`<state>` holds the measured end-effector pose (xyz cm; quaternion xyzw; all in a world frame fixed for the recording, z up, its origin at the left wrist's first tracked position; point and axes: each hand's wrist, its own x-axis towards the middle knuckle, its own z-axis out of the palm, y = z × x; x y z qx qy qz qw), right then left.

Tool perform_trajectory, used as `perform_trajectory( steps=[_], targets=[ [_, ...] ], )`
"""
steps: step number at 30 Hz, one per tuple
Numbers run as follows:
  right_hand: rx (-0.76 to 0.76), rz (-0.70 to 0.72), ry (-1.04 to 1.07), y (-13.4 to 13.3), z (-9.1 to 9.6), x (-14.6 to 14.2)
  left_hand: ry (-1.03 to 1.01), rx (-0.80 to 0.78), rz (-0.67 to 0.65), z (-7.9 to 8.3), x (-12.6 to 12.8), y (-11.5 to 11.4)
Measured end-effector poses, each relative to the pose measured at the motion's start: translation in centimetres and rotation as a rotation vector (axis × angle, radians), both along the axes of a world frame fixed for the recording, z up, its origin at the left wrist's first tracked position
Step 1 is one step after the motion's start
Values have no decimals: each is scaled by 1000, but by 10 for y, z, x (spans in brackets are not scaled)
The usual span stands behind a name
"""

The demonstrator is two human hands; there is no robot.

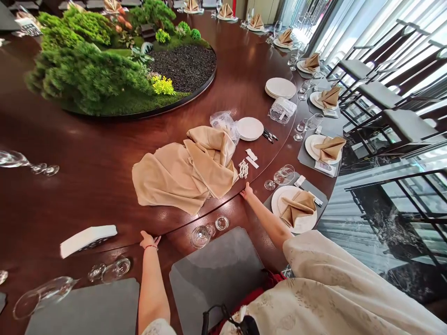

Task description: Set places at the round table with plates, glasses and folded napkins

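Observation:
My left hand (149, 239), with a thin red bracelet at the wrist, touches the rim of the large wooden turntable (111, 186). Its fingers are apart and nothing is held in them. Farther right, my right hand (247, 191) rests against the same rim with fingers outstretched, also without an object. A heap of loose tan cloth napkins (174, 177) lies on the turntable between and beyond the hands. Close to my right hand are small white knobbly pieces (243, 169) and white paper slips (251, 156). Stemware (200, 236) stands on the table just outside the rim.
A planted centrepiece (94, 79) fills the turntable's middle. Stacked plates (250, 129), chopsticks (269, 135) and a white napkin holder (87, 239) sit on it. Grey placemats (216, 267) and plates with folded napkins (300, 209) line the table. Chairs (380, 93) stand at right.

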<state>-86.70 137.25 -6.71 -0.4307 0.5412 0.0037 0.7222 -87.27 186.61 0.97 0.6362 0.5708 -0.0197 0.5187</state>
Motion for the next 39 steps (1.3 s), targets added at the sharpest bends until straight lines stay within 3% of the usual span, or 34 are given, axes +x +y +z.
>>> perform_trajectory(
  steps=[7, 12, 15, 18, 21, 24, 27, 33, 39],
  targets=[
    [63, 186, 5, 61, -14, -26, -75, -241, -278, -31, -63, -19],
    [167, 422, 28, 94, -16, -42, -75, -179, -256, -36, -90, -27],
    [278, 617, 20, 89, -12, -48, -74, -151, -228, -30, -108, -36],
    [340, 764, 28, 55, -5, -50, -146, -152, -207, -20, -138, -40],
    [259, 641, 23, -2, 1, -43, -193, -127, -200, -11, -182, -35],
    [83, 330, -19, -54, 1, -28, -186, -64, -187, -9, -234, -29],
    [-50, 125, -106, -76, -2, -14, -212, 4, -254, -8, -281, -30],
    [-9, 21, -132, -41, -9, -11, -250, 111, -481, 1, -338, -45],
    [33, 55, -69, 5, -6, -18, -263, 165, -524, -1, -349, -50]
  ],
)
